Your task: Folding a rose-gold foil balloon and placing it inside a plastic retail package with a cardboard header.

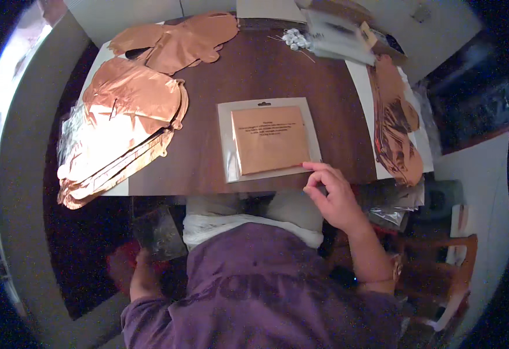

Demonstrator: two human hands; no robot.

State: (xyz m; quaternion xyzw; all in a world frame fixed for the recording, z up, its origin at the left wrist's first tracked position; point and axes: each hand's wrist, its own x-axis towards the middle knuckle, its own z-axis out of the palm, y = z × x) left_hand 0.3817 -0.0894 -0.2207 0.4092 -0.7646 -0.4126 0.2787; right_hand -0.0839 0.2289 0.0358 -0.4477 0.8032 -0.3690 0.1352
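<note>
A flat clear package (269, 142) with a hang hole holds a folded copper-coloured foil sheet with dark print. It lies on the brown table in front of me. My right hand (333, 195) is at its lower right corner, index fingertip at the edge. The thumb and fingers are curved but apart, with nothing visible between them. My left hand (131, 263) hangs low at my left side, below table height, dark and blurred with a reddish tint. A clear plastic bag (160, 232) shows close to it; whether the hand holds it cannot be made out.
Flat copper foil balloons (129, 110) are stacked at the table's left, with more (193, 41) at the back left. Another copper foil pile (397, 122) lies along the right edge. Small white pieces (295, 39) and a plastic-wrapped stack (341, 38) sit at the back. A wooden chair (469, 262) stands lower right.
</note>
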